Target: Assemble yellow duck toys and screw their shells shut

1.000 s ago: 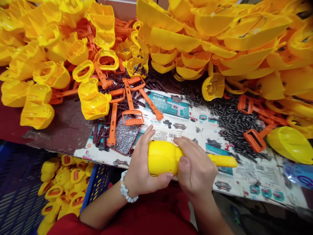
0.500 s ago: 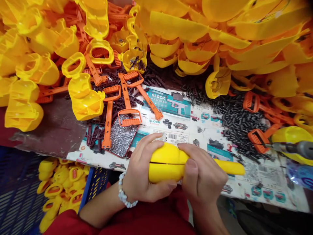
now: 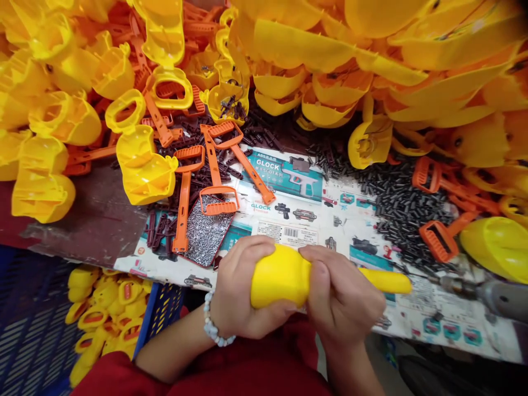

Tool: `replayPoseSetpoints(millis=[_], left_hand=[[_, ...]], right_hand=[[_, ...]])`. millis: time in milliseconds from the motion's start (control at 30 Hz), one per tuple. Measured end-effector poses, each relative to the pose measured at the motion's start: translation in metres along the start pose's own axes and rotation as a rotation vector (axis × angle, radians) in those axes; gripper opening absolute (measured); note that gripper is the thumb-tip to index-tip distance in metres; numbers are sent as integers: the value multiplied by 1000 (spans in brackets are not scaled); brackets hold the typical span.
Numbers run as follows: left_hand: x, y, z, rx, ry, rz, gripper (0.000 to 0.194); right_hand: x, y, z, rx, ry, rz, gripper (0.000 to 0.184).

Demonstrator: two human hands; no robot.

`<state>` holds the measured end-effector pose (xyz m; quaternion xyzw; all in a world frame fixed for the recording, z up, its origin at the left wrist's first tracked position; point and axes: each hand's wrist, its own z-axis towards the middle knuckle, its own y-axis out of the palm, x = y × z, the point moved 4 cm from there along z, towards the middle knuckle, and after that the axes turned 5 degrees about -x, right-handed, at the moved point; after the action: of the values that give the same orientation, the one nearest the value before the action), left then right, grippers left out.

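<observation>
The left hand (image 3: 247, 291) and right hand (image 3: 342, 297) curl firmly around a yellow plastic toy shell (image 3: 280, 278), held just above a printed Glock sheet (image 3: 330, 236). A power screwdriver (image 3: 490, 294) points in from the right, its bit near the shell's narrow end.

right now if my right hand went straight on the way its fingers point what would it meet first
The right hand is on the yellow moulded toy body, so that comes first. Past it, the left hand seems next, though depth is hard to judge.
</observation>
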<state>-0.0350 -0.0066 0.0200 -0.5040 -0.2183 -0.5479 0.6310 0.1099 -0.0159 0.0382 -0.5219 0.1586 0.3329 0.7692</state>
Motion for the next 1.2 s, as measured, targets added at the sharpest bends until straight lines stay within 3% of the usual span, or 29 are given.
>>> replayPoseSetpoints(millis=[100, 167, 233, 333, 433, 533, 633, 767, 833, 900, 1033, 1133, 1200], left_hand=[[-9, -4, 4, -17, -80, -68, 47], [-18, -11, 8, 131, -260, -231, 38], [-27, -13, 7, 343, -461, -484, 37], [-28, -3, 3, 475, -614, -734, 49], [-26, 9, -4, 419, -622, -777, 53], [-30, 9, -15, 348, -608, -789, 58], [-36, -3, -25, 236, -503, -761, 67], [-36, -12, -34, 122, -325, -675, 64], [-32, -10, -35, 110, -282, -655, 62], [-28, -5, -34, 98, -251, -646, 59], [-27, 3, -31, 77, -274, -666, 54], [-32, 6, -32, 104, -313, -694, 60], [-35, 8, -33, 126, -328, -712, 65]], right_hand=[[-6, -9, -3, 166, -28, 94, 17], [-14, -18, -12, 394, -108, 153, 21], [-20, -15, -19, 471, -148, 179, 33], [-23, 12, -18, 265, -122, 204, 41], [-25, 30, -12, 205, -226, 200, 35], [-24, 28, -6, 169, -367, 214, 34], [-24, 13, -1, 33, -429, 242, 36], [-26, -7, 8, -46, -231, 268, 38], [-28, -10, 12, -73, -106, 390, 44], [-30, -7, 14, -95, -62, 540, 38], [-16, 0, 13, -18, 24, 707, 27], [-1, 0, 6, -75, 102, 842, 26], [0, -3, -1, -124, 123, 808, 18]])
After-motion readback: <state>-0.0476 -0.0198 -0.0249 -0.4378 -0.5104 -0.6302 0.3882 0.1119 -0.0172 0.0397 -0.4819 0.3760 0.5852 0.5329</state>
